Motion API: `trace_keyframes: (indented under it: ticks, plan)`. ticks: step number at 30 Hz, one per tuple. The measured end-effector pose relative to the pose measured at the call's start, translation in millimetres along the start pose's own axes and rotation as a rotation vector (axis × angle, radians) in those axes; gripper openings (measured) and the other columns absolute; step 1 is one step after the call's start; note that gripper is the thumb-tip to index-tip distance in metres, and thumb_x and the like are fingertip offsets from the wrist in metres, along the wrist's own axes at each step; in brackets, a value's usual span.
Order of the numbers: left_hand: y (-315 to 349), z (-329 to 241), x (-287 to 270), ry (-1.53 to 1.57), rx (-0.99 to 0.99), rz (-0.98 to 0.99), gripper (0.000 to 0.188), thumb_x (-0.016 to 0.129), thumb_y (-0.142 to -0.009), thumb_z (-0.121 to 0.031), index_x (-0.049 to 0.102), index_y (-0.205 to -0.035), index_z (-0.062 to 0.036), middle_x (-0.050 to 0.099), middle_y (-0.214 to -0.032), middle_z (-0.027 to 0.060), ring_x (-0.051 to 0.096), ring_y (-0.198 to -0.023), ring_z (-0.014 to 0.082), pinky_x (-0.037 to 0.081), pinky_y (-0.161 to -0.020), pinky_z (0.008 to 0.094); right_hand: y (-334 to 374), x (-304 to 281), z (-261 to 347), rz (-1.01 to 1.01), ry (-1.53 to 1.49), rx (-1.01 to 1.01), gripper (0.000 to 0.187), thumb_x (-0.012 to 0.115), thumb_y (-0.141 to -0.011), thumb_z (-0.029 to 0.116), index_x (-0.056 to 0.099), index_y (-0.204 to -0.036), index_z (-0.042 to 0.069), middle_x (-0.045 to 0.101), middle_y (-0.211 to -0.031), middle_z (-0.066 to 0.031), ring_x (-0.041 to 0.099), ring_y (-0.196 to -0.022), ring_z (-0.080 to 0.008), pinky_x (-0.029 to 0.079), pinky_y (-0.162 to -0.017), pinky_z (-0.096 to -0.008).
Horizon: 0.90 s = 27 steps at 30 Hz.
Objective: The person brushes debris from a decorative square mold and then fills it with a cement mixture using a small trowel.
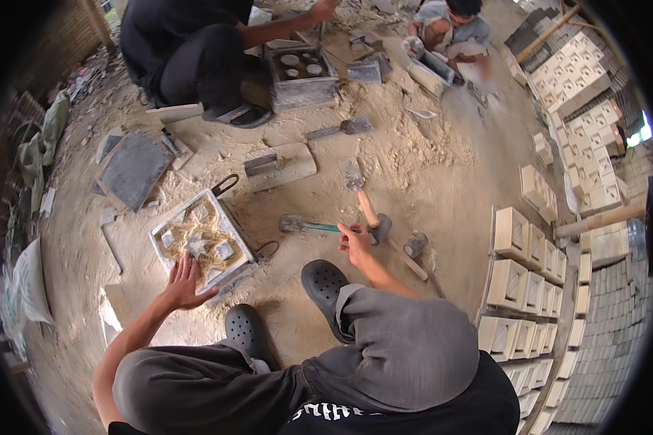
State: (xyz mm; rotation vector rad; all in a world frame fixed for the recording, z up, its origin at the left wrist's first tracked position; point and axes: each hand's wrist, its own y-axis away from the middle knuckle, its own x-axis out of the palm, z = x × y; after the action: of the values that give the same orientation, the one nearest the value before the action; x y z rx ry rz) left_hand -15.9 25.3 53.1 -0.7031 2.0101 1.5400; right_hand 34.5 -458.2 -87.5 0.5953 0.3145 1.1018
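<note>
My left hand (pixel 186 285) is open, fingers spread over the near edge of a square metal-sided mould (pixel 241 233). Inside the mould, tan sand (pixel 212 230) surrounds several grey blocks; my fingertips touch the contents near the front. My right hand (pixel 357 250) is closed round the end of a green-handled scraper (pixel 319 226), whose flat metal head points left toward the mould. Close beyond that hand, a wooden-handled trowel (pixel 368 209) lies with its blade pointing away. A dark mallet head (pixel 379 228) shows beside my right fingers, partly hidden.
A dark cylindrical rammer (pixel 415 245) lies to the right. Beyond the mould are a plastering trowel (pixel 281 167), a small shovel (pixel 341 128) and dark square plates (pixel 134 170). Two people work at the far side beside another mould (pixel 302 76). Rows of pale moulded blocks (pixel 519 279) line the right.
</note>
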Motion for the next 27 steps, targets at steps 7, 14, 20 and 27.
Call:
trace_keyframes:
  ticks: [7, 14, 20, 27]
  plan:
    - [-17, 8, -18, 0.024, -0.016, 0.304, 0.137, 0.043, -0.079, -0.092, -0.005, -0.157, 0.0102, -0.023, -0.161, 0.0343, -0.023, -0.152, 0.0424, -0.003, -0.123, 0.0548, 7, -40, -19, 0.125, 0.471, -0.016, 0.029, 0.072, -0.093, 0.032, 0.067, -0.106, 0.006, 0.068, -0.088, -0.0036, 0.067, -0.070, -0.0128, 0.053, -0.049, -0.0309]
    - [-16, 12, -18, 0.035, -0.066, 0.413, 0.143, 0.048, -0.078, -0.091, -0.015, -0.153, 0.0141, -0.031, -0.155, 0.0398, -0.033, -0.146, 0.0482, -0.010, -0.119, 0.0597, 16, -30, 70, -0.082, 1.081, -0.621, 0.037, 0.070, -0.093, 0.038, 0.068, -0.110, 0.004, 0.072, -0.085, -0.0134, 0.069, -0.076, -0.0312, 0.053, -0.071, -0.0440]
    - [-13, 9, 6, 0.063, -0.029, 0.264, 0.141, 0.052, -0.081, -0.085, -0.015, -0.150, 0.0183, -0.028, -0.153, 0.0439, -0.031, -0.144, 0.0545, -0.016, -0.115, 0.0638, -67, -46, 95, -0.094, 1.406, -0.569, 0.052, 0.066, -0.094, 0.043, 0.054, -0.129, 0.007, 0.071, -0.103, -0.0197, 0.067, -0.088, -0.0409, 0.049, -0.078, -0.0527]
    - [-3, 23, 39, -0.060, 0.025, -0.005, 0.134, 0.060, -0.083, -0.075, -0.011, -0.153, 0.0140, -0.019, -0.156, 0.0451, -0.021, -0.148, 0.0557, -0.012, -0.116, 0.0654, -105, -48, 88, -0.090, 1.075, -0.464, 0.049, 0.061, -0.097, 0.037, 0.047, -0.136, 0.011, 0.071, -0.102, -0.0246, 0.068, -0.098, -0.0455, 0.053, -0.082, -0.0522]
